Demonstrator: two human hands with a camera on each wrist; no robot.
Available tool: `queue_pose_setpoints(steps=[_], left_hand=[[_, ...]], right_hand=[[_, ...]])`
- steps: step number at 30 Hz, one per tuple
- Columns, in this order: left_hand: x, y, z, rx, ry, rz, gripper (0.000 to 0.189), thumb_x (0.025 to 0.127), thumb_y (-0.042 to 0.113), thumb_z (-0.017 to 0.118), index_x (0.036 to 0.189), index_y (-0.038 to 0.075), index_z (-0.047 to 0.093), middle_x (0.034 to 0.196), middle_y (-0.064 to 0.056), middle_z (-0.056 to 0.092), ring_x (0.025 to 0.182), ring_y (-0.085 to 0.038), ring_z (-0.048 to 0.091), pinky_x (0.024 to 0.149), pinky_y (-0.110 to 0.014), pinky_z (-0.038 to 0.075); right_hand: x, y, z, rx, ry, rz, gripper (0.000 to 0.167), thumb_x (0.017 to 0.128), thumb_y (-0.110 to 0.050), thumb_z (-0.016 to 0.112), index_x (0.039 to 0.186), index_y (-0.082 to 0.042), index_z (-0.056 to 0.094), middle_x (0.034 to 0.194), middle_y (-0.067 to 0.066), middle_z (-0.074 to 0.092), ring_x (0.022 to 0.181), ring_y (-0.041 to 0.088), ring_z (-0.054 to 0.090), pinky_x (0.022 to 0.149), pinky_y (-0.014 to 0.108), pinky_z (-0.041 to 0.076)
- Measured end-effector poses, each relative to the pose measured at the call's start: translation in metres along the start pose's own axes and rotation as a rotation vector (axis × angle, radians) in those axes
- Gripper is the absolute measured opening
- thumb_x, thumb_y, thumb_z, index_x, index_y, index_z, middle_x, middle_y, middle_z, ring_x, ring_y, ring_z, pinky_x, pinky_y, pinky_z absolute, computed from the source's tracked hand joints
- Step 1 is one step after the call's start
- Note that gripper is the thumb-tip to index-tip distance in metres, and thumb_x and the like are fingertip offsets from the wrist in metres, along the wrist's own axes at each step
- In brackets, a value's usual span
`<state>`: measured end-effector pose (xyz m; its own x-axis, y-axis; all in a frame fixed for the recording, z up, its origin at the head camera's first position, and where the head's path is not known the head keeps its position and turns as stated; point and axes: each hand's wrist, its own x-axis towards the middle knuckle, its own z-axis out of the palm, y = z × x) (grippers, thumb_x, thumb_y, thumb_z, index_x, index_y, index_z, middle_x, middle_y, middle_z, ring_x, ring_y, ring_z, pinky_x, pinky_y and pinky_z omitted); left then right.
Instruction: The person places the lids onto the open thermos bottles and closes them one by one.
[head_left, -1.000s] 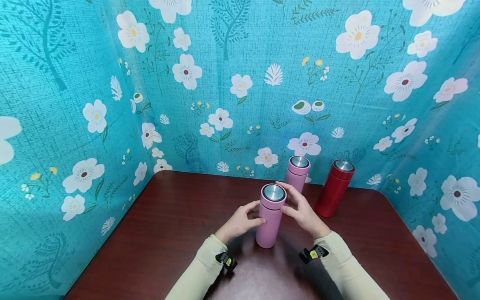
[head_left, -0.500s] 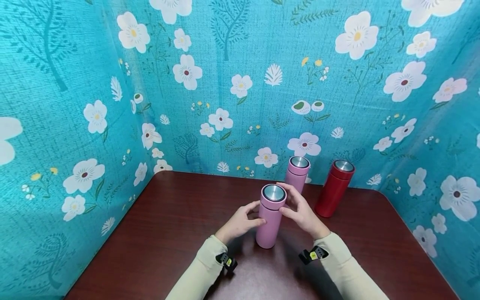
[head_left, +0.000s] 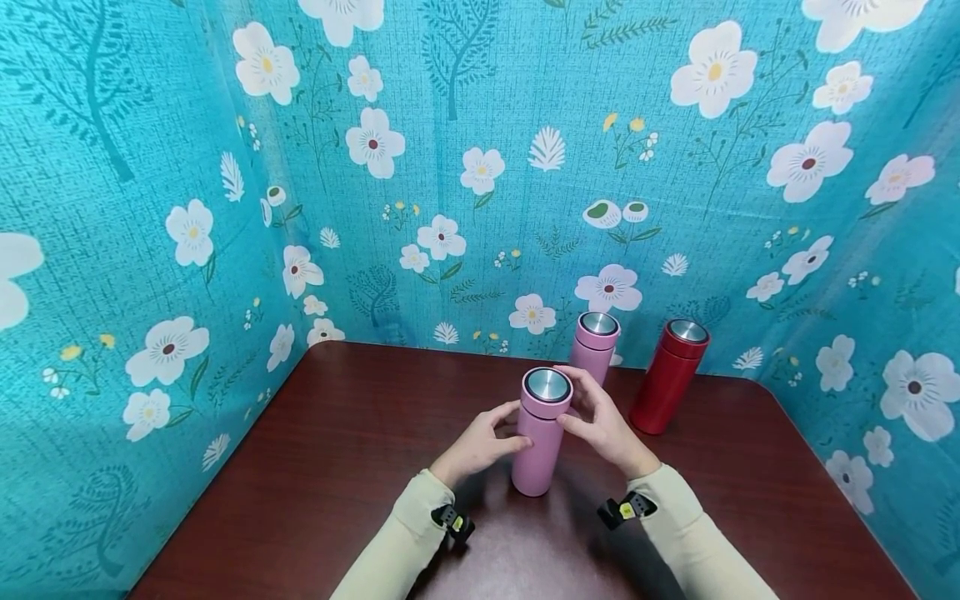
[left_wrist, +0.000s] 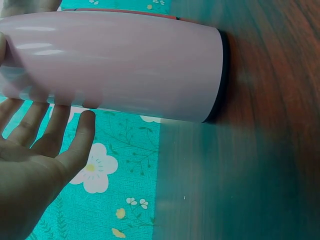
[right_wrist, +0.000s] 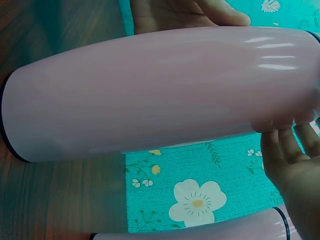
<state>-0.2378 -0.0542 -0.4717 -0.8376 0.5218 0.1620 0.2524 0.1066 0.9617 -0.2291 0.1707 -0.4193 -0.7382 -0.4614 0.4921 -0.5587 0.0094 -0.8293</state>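
Note:
A pink thermos (head_left: 536, 462) with a silver-topped lid (head_left: 547, 386) stands upright on the table between my hands. From the left, my left hand (head_left: 476, 450) holds its body, the thumb lying across the front and the other fingers reaching behind. My right hand (head_left: 609, 429) grips it higher up, with the thumb near the seam below the lid and a finger at the lid's far side. In the left wrist view, the black base ring (left_wrist: 223, 75) is down by the tabletop. The fingertips behind the thermos are largely hidden.
Behind my right hand stands a second pink thermos (head_left: 592, 360), partly covered by that hand. A red thermos (head_left: 666, 383) is farther right, near the back edge of the dark wooden table (head_left: 360, 433). A turquoise flowered cloth (head_left: 480, 92) hangs around the back and sides.
My right thumb and finger have shifted very slightly around the upper part of the thermos. The thermos and my left hand stay in place.

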Motion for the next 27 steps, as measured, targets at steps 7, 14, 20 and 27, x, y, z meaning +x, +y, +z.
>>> queue_pose_setpoints(steps=[7, 14, 20, 27], left_hand=[[0.001, 0.0, 0.001, -0.004, -0.004, 0.007, 0.059, 0.089, 0.013, 0.067, 0.142, 0.01, 0.041, 0.134, -0.012, 0.05, 0.117, -0.032, 0.052, 0.086, -0.031, 0.05], [-0.008, 0.026, 0.001, -0.024, -0.021, 0.006, 0.057, 0.088, 0.011, 0.066, 0.14, 0.004, 0.043, 0.131, -0.015, 0.052, 0.115, -0.035, 0.053, 0.084, -0.031, 0.05], [-0.01, 0.031, 0.001, -0.031, -0.013, 0.002, 0.057, 0.089, 0.011, 0.067, 0.14, 0.004, 0.043, 0.131, -0.016, 0.052, 0.115, -0.036, 0.052, 0.086, -0.032, 0.05], [-0.008, 0.029, 0.001, -0.028, -0.011, 0.006, 0.058, 0.088, 0.01, 0.066, 0.14, 0.003, 0.042, 0.132, -0.019, 0.05, 0.116, -0.037, 0.052, 0.085, -0.032, 0.05]], right_hand=[[-0.001, 0.001, 0.0, 0.009, 0.019, 0.042, 0.063, 0.085, -0.001, 0.062, 0.14, -0.004, 0.032, 0.131, 0.015, 0.048, 0.121, 0.017, 0.049, 0.093, 0.031, 0.045], [-0.002, 0.004, -0.002, -0.006, 0.008, 0.027, 0.062, 0.087, -0.001, 0.055, 0.144, -0.004, 0.03, 0.133, 0.015, 0.046, 0.122, 0.017, 0.047, 0.094, 0.03, 0.043], [-0.001, 0.003, -0.003, -0.009, 0.002, 0.027, 0.064, 0.087, -0.002, 0.057, 0.145, -0.006, 0.031, 0.135, 0.016, 0.046, 0.122, 0.017, 0.047, 0.093, 0.032, 0.045], [-0.001, 0.003, -0.003, -0.003, 0.009, 0.026, 0.061, 0.086, 0.001, 0.058, 0.142, -0.004, 0.033, 0.132, 0.017, 0.048, 0.12, 0.018, 0.05, 0.093, 0.031, 0.045]])
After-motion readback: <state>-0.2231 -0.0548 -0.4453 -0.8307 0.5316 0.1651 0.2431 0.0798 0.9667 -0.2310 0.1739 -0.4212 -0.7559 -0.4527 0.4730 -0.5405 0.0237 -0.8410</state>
